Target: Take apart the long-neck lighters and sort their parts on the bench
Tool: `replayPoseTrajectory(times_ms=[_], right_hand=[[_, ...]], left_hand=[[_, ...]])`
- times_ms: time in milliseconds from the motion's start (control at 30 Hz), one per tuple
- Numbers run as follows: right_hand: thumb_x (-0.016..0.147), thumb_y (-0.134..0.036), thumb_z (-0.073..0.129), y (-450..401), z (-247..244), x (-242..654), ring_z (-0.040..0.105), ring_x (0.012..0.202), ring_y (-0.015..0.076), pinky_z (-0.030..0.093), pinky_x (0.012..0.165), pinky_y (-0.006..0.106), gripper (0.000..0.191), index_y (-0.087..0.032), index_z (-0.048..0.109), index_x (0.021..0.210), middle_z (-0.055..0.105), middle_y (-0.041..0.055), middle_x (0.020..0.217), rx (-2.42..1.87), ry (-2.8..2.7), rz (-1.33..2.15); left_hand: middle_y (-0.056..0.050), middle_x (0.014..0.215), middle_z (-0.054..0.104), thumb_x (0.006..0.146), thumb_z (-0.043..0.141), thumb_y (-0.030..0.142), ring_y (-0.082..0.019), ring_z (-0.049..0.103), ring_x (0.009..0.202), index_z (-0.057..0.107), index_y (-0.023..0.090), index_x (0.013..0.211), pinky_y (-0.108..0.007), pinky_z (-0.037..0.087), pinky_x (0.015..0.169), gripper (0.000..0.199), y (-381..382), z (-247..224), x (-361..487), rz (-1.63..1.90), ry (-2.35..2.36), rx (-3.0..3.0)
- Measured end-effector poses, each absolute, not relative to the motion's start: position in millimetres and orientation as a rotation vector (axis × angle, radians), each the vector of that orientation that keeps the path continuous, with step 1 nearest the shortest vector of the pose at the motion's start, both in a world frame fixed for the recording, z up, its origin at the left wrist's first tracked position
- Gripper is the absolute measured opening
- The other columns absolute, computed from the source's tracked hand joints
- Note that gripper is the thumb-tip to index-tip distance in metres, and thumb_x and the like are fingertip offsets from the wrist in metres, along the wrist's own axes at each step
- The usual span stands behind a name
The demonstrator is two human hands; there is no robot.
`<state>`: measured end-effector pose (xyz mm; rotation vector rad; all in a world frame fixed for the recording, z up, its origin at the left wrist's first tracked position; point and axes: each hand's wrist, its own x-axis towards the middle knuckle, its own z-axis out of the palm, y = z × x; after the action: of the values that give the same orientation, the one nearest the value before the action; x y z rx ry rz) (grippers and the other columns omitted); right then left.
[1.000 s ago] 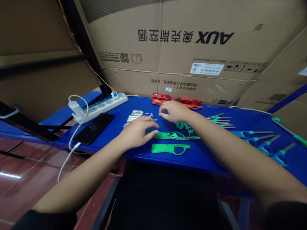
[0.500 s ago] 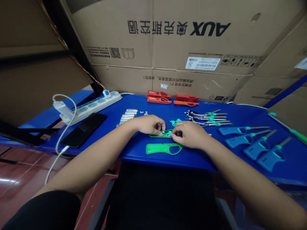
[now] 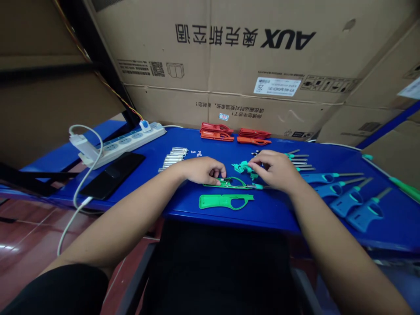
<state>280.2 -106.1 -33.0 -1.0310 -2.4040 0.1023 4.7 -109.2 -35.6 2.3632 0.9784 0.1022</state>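
My left hand (image 3: 206, 170) grips the left end of a green lighter half-shell (image 3: 241, 180) lying on the table, its fingertips closed on the edge. Wires, a small dark part and a metal nozzle with a teal collar (image 3: 258, 187) lie in that shell. My right hand (image 3: 274, 169) reaches over a pile of small teal plastic parts (image 3: 242, 167); thumb and forefinger are pinched at one of them, partly hidden. Closer to me rests a second green half-shell (image 3: 226, 201), with a finger loop.
Metal cylinders (image 3: 173, 158) lie left of my hands. Red and orange shells (image 3: 216, 131) are stacked at the back by the cardboard (image 3: 229, 78). Nozzles with wires (image 3: 300, 161) and blue lighters (image 3: 364, 214) lie right. A phone (image 3: 113, 175) and power strip (image 3: 124, 142) are left.
My right hand has moved from the green half-shell up and right to the teal parts pile, uncovering the shell's finger loop and the nozzle. My left hand has stayed on the shell.
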Motion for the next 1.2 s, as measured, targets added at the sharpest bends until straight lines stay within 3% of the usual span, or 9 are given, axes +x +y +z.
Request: replayPoseTrajectory(times_ms=[233, 367, 567, 700, 967, 1200], right_hand=[[0.086, -0.037, 0.059, -88.6, -31.3, 306.1, 0.065, 0.074, 0.0198, 0.047, 0.068, 0.032, 0.023, -0.021, 0.075, 0.086, 0.075, 0.0054, 0.086, -1.308, -2.212, 0.243], [0.084, -0.04, 0.059, -88.8, -23.4, 316.1, 0.062, 0.064, 0.019, 0.046, 0.062, 0.031, 0.024, -0.021, 0.073, 0.082, 0.073, 0.0045, 0.073, -1.35, -1.806, 0.167], [0.081, -0.04, 0.058, -92.5, -19.5, 312.9, 0.059, 0.058, 0.0176, 0.045, 0.057, 0.029, 0.024, -0.021, 0.072, 0.076, 0.07, 0.0035, 0.067, -1.327, -1.758, 0.181], [0.082, -0.04, 0.058, -93.4, -19.8, 313.4, 0.058, 0.058, 0.0169, 0.043, 0.057, 0.029, 0.025, -0.02, 0.072, 0.076, 0.068, 0.0033, 0.066, -1.311, -1.782, 0.175], [0.084, -0.038, 0.058, -95.5, -18.2, 316.4, 0.055, 0.057, 0.0155, 0.04, 0.057, 0.028, 0.025, -0.019, 0.071, 0.076, 0.065, 0.002, 0.063, -1.282, -1.867, 0.189], [0.087, -0.036, 0.057, -96.3, -19.8, 317.6, 0.06, 0.066, 0.0166, 0.043, 0.062, 0.029, 0.023, -0.02, 0.073, 0.082, 0.07, 0.0038, 0.075, -1.183, -2.186, 0.299]], left_hand=[[-0.008, 0.105, 0.066, 0.095, 0.055, 0.031, -0.019, 0.063, 0.091, 0.066, 0.017, 0.115, -0.032, 0.05, 0.081, 0.027, -109.2, -32.4, 22.8, 0.629, 1.106, 2.494], [-0.013, 0.113, 0.064, 0.096, 0.057, 0.039, -0.027, 0.061, 0.105, 0.066, 0.015, 0.12, -0.041, 0.049, 0.091, 0.034, -94.9, -32.9, 65.7, 0.512, 1.072, 2.701], [-0.013, 0.116, 0.071, 0.093, 0.065, 0.025, -0.025, 0.061, 0.109, 0.074, 0.018, 0.111, -0.039, 0.046, 0.1, 0.022, -57.1, -41.7, 120.1, 0.451, 0.323, 2.902], [-0.012, 0.117, 0.073, 0.095, 0.062, 0.023, -0.023, 0.065, 0.108, 0.076, 0.018, 0.11, -0.038, 0.048, 0.099, 0.022, -49.2, -46.6, 112.1, 0.371, 0.235, 2.886], [-0.01, 0.119, 0.073, 0.094, 0.063, 0.024, -0.021, 0.066, 0.109, 0.076, 0.021, 0.11, -0.038, 0.048, 0.1, 0.021, -48.4, -49.2, 63.1, 0.4, 0.509, 2.794], [-0.014, 0.112, 0.069, 0.094, 0.058, 0.026, -0.022, 0.063, 0.106, 0.074, 0.016, 0.104, -0.037, 0.049, 0.097, 0.021, -52.4, -39.9, 45.3, 0.595, 0.71, 2.788]])
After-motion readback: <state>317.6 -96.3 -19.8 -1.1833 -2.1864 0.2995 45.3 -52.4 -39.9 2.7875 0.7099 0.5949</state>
